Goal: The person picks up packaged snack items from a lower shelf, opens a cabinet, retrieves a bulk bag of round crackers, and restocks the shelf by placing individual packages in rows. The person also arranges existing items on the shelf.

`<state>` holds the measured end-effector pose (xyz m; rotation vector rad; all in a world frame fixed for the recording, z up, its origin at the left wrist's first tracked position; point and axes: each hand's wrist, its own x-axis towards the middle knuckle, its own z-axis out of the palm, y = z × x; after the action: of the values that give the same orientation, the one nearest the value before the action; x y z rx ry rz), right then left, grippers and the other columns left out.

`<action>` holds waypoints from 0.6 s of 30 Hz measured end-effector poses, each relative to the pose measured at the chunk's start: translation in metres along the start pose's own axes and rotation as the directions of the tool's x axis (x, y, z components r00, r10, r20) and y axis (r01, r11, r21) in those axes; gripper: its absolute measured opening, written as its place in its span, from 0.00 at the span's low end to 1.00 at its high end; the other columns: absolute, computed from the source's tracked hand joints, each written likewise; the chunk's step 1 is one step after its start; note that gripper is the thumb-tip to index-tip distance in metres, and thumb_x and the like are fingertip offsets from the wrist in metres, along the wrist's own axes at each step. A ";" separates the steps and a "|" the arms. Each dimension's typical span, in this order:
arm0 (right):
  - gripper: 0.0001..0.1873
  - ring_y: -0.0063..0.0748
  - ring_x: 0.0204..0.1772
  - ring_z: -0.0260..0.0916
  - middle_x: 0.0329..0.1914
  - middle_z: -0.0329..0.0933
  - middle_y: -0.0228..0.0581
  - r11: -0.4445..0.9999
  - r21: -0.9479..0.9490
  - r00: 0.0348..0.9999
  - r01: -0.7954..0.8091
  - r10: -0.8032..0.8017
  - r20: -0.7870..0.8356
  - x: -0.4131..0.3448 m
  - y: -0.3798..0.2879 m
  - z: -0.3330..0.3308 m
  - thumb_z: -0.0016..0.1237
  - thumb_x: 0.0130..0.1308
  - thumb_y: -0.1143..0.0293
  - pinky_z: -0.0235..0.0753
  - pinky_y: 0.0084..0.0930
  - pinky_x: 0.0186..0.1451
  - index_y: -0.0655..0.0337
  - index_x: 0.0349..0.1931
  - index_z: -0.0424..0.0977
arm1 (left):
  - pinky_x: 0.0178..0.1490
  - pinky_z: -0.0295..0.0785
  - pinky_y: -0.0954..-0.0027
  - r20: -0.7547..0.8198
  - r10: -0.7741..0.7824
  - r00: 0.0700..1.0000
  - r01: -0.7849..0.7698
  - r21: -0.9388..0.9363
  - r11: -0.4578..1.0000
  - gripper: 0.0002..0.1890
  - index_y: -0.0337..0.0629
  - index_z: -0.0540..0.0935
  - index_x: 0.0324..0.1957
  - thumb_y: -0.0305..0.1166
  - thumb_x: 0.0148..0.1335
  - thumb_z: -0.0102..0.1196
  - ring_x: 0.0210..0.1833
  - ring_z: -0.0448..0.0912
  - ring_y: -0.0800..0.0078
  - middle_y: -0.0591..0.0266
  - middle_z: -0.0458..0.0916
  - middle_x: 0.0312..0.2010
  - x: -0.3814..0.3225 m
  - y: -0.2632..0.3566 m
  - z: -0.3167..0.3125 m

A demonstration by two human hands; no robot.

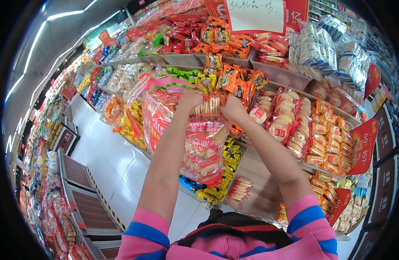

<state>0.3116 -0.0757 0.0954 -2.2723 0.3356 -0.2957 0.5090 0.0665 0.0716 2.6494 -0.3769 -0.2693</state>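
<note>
My left hand and my right hand are raised side by side over the display, each closed on the red-printed plastic of a clear pack of round rice crackers. The pack hangs down between my forearms, crackers showing through it. Behind and left of it is a larger clear bag with red print and a pink top edge; whether a hand also holds this bag I cannot tell. Beyond my hands lie orange snack packets. Below the pack are yellow packets. My fingertips are largely hidden.
A shallow bin at lower right holds a small cracker pack. Right of my arms are bins of long cracker packs and orange-wrapped snacks. Red price signs stick out at the right. Shelving runs along the left.
</note>
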 end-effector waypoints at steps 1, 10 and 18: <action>0.26 0.62 0.52 0.74 0.46 0.74 0.70 0.998 0.035 0.998 -0.058 0.057 0.031 -0.002 -0.003 0.002 0.53 0.56 0.70 0.75 0.44 0.51 0.83 0.50 0.64 | 0.71 0.57 0.55 -0.023 -0.030 0.999 0.030 -0.003 1.000 0.37 0.26 0.71 0.59 0.50 0.56 0.52 0.70 0.62 0.48 0.36 0.67 0.63 0.001 -0.003 0.002; 0.31 0.56 0.56 0.71 0.52 0.72 0.60 0.985 0.175 1.000 0.000 -0.002 0.009 -0.012 -0.008 0.014 0.49 0.59 0.76 0.70 0.41 0.59 0.70 0.64 0.56 | 0.68 0.61 0.58 -0.028 0.020 0.999 -0.025 -0.165 0.986 0.44 0.28 0.69 0.62 0.57 0.54 0.54 0.66 0.68 0.45 0.34 0.68 0.62 -0.051 0.012 -0.022; 0.34 0.56 0.67 0.59 0.61 0.62 0.59 0.770 0.029 0.630 0.637 -0.498 -0.596 -0.062 -0.046 -0.030 0.45 0.56 0.84 0.59 0.41 0.71 0.64 0.67 0.57 | 0.65 0.63 0.58 -0.633 0.159 0.758 -0.507 -0.418 0.754 0.44 0.24 0.60 0.65 0.50 0.58 0.59 0.63 0.70 0.48 0.35 0.70 0.59 -0.145 0.064 -0.071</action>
<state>0.2509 -0.0461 0.1429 -1.9425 -0.1618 -1.2936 0.3764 0.0847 0.1815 1.8764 -0.4904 0.4662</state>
